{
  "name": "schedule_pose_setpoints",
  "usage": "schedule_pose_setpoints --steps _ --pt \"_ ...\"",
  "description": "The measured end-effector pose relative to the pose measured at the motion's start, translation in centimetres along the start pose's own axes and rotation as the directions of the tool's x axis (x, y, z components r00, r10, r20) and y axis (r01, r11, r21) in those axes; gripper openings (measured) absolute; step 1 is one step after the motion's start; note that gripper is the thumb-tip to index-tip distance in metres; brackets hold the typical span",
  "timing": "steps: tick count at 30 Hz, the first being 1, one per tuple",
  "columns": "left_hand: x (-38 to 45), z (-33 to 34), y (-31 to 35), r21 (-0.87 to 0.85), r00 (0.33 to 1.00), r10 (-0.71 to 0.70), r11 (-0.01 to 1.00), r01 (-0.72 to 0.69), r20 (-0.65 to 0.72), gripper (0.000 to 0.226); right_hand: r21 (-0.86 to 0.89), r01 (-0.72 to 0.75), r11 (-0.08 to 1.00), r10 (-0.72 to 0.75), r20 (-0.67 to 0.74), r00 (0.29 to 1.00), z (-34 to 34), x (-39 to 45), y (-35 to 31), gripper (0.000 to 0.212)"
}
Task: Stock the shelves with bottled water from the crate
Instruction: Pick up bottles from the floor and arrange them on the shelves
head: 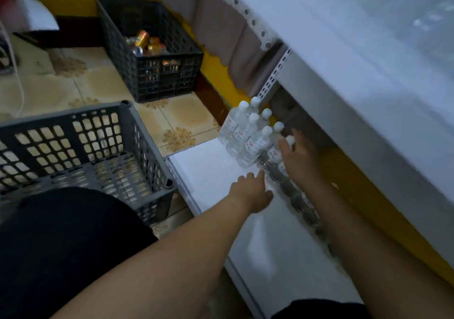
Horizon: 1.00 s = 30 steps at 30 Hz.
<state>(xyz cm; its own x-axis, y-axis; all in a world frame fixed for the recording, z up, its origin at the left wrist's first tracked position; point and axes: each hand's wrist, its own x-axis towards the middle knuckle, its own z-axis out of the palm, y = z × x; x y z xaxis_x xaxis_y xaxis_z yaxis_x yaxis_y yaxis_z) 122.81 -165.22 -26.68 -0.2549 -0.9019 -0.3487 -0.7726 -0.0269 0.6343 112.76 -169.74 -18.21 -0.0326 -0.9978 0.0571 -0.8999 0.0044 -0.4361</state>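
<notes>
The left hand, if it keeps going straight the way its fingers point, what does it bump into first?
Most likely the water bottles standing on the bottom shelf. The left hand points up along the shelf toward the nearest bottle in that cluster, with only bare shelf between. Depth is hard to judge in this view.
</notes>
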Motion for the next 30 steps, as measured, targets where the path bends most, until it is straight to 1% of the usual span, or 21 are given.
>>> schedule_pose_setpoints --steps 2,4,5,7,8,10,11,13,14,16,18,19,21,24,27,30 --pt "-2.7 -0.9 0.8 0.079 0.999 0.043 0.996 -0.041 -0.012 0.069 0.027 -0.060 0.998 0.060 0.005 0.998 -2.4 -3.4 -1.1 0.060" --pt "-5.4 -1.8 2.4 0.121 0.996 0.091 0.989 -0.087 -0.026 0.067 0.080 -0.086 0.993 0.092 -0.078 0.993 -5.0 -6.9 -1.5 0.066" --pt "-6.7 -2.1 3.4 0.138 0.992 0.126 0.983 -0.121 -0.031 0.066 0.074 -0.103 0.992 0.111 -0.111 0.988 -6.3 -8.6 -1.4 0.068" --pt "-9.3 -2.1 5.9 0.169 0.981 0.193 0.967 -0.189 -0.008 0.064 0.062 -0.165 0.984 0.171 -0.110 0.979 -9.4 -12.5 -0.8 0.062" --pt "-10.6 -1.9 7.3 0.187 0.973 0.229 0.956 -0.227 0.009 0.063 0.093 -0.220 0.971 0.229 -0.102 0.968 -11.1 -14.5 -0.1 0.059" --pt "-13.1 -1.0 10.6 0.223 0.951 0.303 0.925 -0.307 0.054 0.063 0.206 -0.355 0.912 0.379 -0.094 0.921 -14.8 -18.9 1.7 0.058" --pt "-14.4 -0.2 12.3 0.239 0.938 0.335 0.907 -0.346 0.085 0.063 0.217 -0.386 0.896 0.410 -0.076 0.909 -16.3 -21.0 2.9 0.055" --pt "-17.1 1.9 16.0 0.285 0.907 0.393 0.861 -0.421 0.152 0.065 0.129 -0.450 0.884 0.456 -0.020 0.890 -18.9 -25.5 5.4 0.048" --pt "-18.5 3.5 18.0 0.311 0.888 0.419 0.832 -0.459 0.189 0.065 0.118 -0.483 0.867 0.492 -0.064 0.868 -20.1 -28.0 6.9 0.047" --pt "-21.3 7.1 21.7 0.341 0.845 0.467 0.774 -0.533 0.260 0.063 0.171 -0.498 0.850 0.525 -0.208 0.826 -22.1 -33.4 10.1 0.048" --pt "-23.9 11.3 24.9 0.336 0.791 0.522 0.718 -0.610 0.320 0.058 0.117 -0.530 0.840 0.541 -0.261 0.800 -23.4 -39.8 13.1 0.053" --pt "-25.1 13.3 26.2 0.315 0.760 0.552 0.695 -0.646 0.342 0.055 0.099 -0.560 0.823 0.564 -0.266 0.782 -23.6 -43.1 14.6 0.057" --pt "-27.3 17.4 28.6 0.257 0.704 0.611 0.661 -0.705 0.362 0.051 0.117 -0.627 0.770 0.631 -0.282 0.723 -23.3 -49.7 16.9 0.065" --pt "-30.6 22.8 31.6 0.174 0.639 0.671 0.626 -0.760 0.375 0.052 0.151 -0.682 0.716 0.691 -0.294 0.660 -21.2 -58.2 20.0 0.067" --pt "-34.2 27.4 33.3 0.156 0.604 0.669 0.604 -0.781 0.434 0.060 0.231 -0.726 0.648 0.759 -0.279 0.589 -17.7 -65.4 21.7 0.067" --pt "-37.4 32.1 33.6 0.145 0.556 0.642 0.577 -0.804 0.528 0.062 0.322 -0.774 0.544 0.839 -0.233 0.493 -12.9 -71.8 23.3 0.069"
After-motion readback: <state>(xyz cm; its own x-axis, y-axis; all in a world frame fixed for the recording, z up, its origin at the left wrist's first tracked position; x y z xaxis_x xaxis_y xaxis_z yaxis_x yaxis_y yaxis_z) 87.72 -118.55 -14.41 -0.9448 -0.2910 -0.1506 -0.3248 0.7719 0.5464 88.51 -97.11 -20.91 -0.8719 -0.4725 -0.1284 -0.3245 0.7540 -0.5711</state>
